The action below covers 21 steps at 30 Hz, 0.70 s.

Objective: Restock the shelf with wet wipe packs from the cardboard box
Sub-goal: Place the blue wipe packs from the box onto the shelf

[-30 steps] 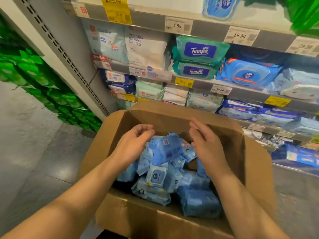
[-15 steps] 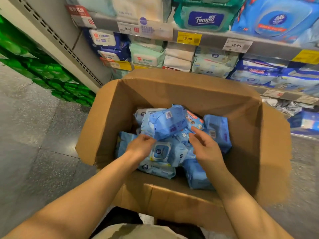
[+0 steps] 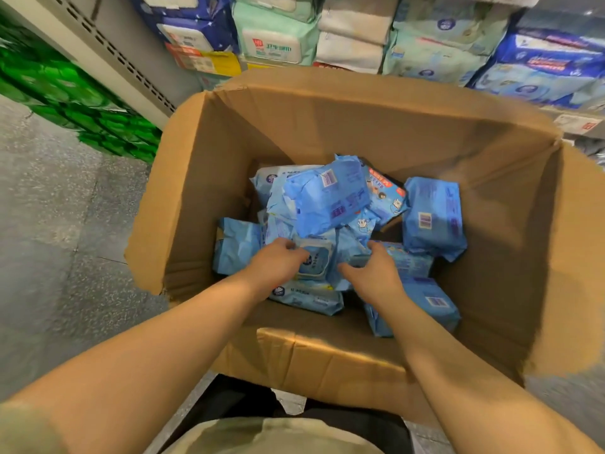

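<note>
Open cardboard box (image 3: 327, 126), flaps folded outward, filling the centre of the view on a grey speckled floor (image 3: 49, 240); beyond its far wall, a shelf unit (image 3: 137, 63) with a perforated grey upright, stocked with wipe packs: dark blue packs (image 3: 186, 24) at far left, a pale green pack (image 3: 278, 37) beside them, white packs (image 3: 353, 34) next, light blue-green packs (image 3: 432, 54) further right, and blue packs (image 3: 550, 67) at far right; a yellow price tag (image 3: 216, 62) on the shelf edge under the dark blue packs; green packaged goods (image 3: 65, 93) stacked on the adjacent unit at far left. Inside the box, a loose heap of blue wet wipe packs (image 3: 327, 198) lying at mixed angles; one pack (image 3: 432, 217) tilted at the right of the heap, another (image 3: 432, 299) near the right forearm, one (image 3: 235, 247) at the left edge, and a flat pack (image 3: 307, 296) nearest the viewer. Both bare forearms reach into the box from the near side; left hand (image 3: 278, 267), fingers curled, gripping the left edge of a pack with a white lid (image 3: 314, 260) at the middle of the heap; right hand (image 3: 376, 273), thumb and fingers bent, closing on a blue pack (image 3: 357, 253) just beside it; the hands near each other but apart. At the near edge, a khaki garment (image 3: 271, 437).
</note>
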{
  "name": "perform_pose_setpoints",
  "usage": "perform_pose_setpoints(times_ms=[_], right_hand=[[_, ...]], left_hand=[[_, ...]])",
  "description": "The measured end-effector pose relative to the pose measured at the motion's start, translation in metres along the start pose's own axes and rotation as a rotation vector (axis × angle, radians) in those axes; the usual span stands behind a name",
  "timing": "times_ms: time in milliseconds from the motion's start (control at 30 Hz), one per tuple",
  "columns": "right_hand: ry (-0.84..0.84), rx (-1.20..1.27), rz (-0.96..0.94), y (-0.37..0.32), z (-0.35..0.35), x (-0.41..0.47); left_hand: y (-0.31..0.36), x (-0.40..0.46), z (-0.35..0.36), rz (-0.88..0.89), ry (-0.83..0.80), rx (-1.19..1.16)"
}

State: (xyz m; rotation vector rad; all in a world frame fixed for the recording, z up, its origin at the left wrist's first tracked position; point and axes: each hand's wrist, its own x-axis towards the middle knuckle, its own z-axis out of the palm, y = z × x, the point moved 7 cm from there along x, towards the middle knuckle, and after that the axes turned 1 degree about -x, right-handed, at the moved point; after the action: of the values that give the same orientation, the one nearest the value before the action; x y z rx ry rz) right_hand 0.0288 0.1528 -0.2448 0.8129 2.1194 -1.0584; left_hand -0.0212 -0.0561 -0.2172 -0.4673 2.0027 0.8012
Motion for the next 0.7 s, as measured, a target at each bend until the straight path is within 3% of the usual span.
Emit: perform_pose_setpoints(times_ms=[367,700], right_hand=[[0.094,-0.021,0.138,0.013,0.016,0.027],[0.189,0.326,0.162,-0.004,-0.04,-0.027]], left_hand=[[-0.006,0.005,0.002,-0.016,0.009,-0.103],[0.024,-0.042,0.004,0.044,-0.1,-0.208]])
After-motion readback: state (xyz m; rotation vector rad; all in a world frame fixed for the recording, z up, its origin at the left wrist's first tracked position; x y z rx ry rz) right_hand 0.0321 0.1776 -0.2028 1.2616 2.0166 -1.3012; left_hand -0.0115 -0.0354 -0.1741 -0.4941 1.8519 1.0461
